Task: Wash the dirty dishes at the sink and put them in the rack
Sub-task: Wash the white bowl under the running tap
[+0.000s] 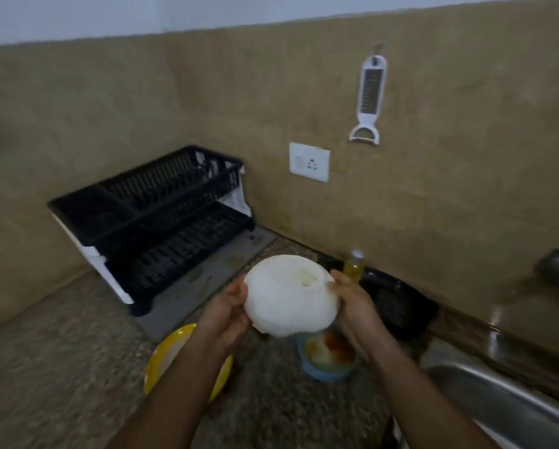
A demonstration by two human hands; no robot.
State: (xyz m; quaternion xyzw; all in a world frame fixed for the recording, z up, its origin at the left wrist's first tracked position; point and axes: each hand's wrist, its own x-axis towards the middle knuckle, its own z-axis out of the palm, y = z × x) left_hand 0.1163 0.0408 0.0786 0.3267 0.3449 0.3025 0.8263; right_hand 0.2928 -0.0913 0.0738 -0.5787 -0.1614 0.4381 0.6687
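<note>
bowl [290, 294] upside down, up in the air over the bench [61, 351] | left hand [228, 314] and right hand [352, 306] both hold its sides | carry it level to the rack [155, 218], set it down softly

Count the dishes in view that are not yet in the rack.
3: a white upturned bowl held in both hands, a yellow round plate on the counter under the left arm, and a blue food-stained bowl beneath the white one. Others may be hidden.
</note>
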